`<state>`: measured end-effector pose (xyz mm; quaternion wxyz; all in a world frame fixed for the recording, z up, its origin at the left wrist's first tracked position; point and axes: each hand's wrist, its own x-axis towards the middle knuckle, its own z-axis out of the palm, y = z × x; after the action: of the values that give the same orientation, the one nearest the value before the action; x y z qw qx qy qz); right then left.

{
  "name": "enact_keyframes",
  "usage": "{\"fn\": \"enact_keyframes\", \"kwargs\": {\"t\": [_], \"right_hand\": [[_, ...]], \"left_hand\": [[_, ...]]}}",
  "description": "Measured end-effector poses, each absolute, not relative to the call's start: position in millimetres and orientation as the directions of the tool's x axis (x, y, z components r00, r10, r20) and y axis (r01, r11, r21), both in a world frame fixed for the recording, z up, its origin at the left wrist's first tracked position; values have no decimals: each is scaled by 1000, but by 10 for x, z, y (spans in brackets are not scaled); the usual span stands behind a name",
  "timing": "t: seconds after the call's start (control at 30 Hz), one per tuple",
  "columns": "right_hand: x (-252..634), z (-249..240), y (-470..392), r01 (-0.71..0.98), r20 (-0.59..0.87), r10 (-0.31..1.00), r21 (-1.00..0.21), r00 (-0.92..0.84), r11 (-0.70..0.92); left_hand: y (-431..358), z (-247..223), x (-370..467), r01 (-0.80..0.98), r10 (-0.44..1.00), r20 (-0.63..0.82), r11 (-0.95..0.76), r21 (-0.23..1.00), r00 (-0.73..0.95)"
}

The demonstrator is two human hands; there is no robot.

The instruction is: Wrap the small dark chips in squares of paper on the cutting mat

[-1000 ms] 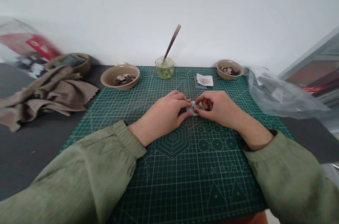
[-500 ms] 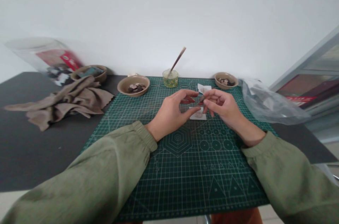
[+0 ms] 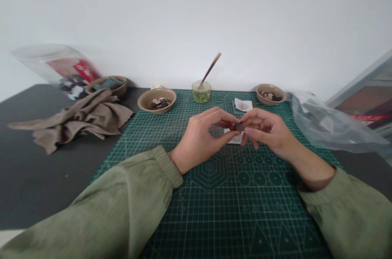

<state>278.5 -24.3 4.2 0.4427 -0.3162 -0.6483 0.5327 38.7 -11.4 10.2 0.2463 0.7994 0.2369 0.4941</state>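
Observation:
Between the fingertips of both hands is a small, flat dark piece [image 3: 240,127], held above the cutting mat; its exact kind is too small to tell. My left hand [image 3: 208,132] pinches its left side between thumb and fingers. From the right, my right hand [image 3: 266,130] grips it with thumb and index finger, the other fingers curled. Under the fingers lies a white paper square [image 3: 235,139] with a faint print, partly hidden. Another white paper [image 3: 243,105] with a faint mark rests just behind the hands.
A green cutting mat [image 3: 214,210] covers the table's middle. Along the back stand a bowl of dark and pale pieces [image 3: 157,100], a glass with a brush [image 3: 201,91] and a second bowl [image 3: 271,94]. A brown cloth [image 3: 82,116] lies left, a plastic bag [image 3: 330,124] right.
My left fingers have closed onto the dark piece, which only my right hand held before. The view has shifted slightly, so most things sit a little farther right.

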Motion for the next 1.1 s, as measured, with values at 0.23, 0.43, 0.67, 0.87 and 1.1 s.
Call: {"fn": "enact_keyframes", "kwargs": {"t": [0.23,0.43,0.67,0.87,1.1], "right_hand": [[2833,67,-263,-76,235,865,-971,-444,225],[2815,102,-286,-79,230,868,-973,-441,218],[2827,108,-295,-127,234,857,-972,-460,197],[2832,112,-295,-122,230,852,-973,-469,196],[2818,136,-305,-104,216,861,-977,-461,189]], "left_hand": [[-182,142,405,12,738,558,-608,794,380],[-173,138,418,-55,803,456,-473,879,384],[-164,109,409,-123,798,438,-428,895,414],[-163,96,403,-122,796,439,-429,895,417],[-179,136,412,-120,824,400,-386,915,401]]}}
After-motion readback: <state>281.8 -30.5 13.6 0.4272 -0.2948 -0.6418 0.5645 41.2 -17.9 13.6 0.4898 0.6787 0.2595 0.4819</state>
